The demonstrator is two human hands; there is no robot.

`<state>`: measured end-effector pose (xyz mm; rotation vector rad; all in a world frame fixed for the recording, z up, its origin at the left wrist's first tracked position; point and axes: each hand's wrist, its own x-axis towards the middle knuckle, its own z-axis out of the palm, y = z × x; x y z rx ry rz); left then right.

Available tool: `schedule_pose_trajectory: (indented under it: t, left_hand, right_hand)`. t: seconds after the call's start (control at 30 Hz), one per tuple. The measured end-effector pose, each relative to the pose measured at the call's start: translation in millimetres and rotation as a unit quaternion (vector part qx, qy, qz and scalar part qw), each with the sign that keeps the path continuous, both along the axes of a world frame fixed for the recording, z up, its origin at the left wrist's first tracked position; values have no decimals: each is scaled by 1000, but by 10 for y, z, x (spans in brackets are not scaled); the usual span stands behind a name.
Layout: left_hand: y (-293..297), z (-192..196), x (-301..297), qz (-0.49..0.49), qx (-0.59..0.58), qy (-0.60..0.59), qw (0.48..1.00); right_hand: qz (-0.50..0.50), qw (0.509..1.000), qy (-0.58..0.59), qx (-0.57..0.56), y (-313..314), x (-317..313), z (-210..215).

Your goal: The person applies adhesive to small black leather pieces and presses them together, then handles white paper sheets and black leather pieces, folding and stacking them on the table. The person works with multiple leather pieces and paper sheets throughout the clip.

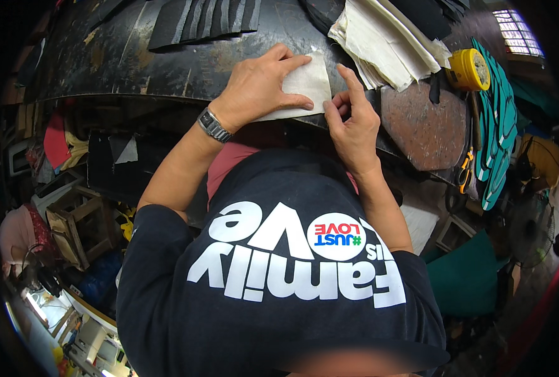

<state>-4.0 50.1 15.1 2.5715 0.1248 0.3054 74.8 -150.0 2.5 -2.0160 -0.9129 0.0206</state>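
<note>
A piece of off-white cloth lies at the near edge of the black worktable. Across its left part rests my left hand, thumb and index finger spread apart and pressing flat on it. My right hand is at the cloth's right edge. Its thumb and a curled finger come together at the near right corner, while the index finger points up and away. Part of the cloth is hidden beneath my left hand.
Stacked off-white cloth lies at the far right, with dark strips at the far left. On the right are a brown board, a yellow tub, orange-handled scissors and teal cut pieces. A wooden stool stands lower left.
</note>
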Motion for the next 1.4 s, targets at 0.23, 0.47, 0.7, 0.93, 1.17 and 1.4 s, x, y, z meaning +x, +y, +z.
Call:
schedule_pose_trajectory:
  t: [0.23, 0.47, 0.7, 0.93, 1.17, 1.4]
  left_hand:
    - [30, 23, -6, -21, 41, 15, 999]
    - [47, 27, 33, -30, 36, 9, 999]
    - [55, 27, 41, -31, 11, 13, 999]
    - [253, 59, 211, -34, 38, 18, 999]
    - [360, 36, 256, -43, 37, 23, 998]
    - [352, 49, 294, -44, 51, 26, 997]
  right_hand:
    - [17, 996, 83, -24, -66, 30, 130]
    - [30, 993, -34, -111, 48, -19, 155]
    - [7, 997, 68, -42, -59, 47, 142]
    - [53, 991, 63, 108, 8, 134, 208]
    - [184, 973, -123, -61, 50, 117, 105]
    - [107, 982, -142, -59, -120, 79, 49]
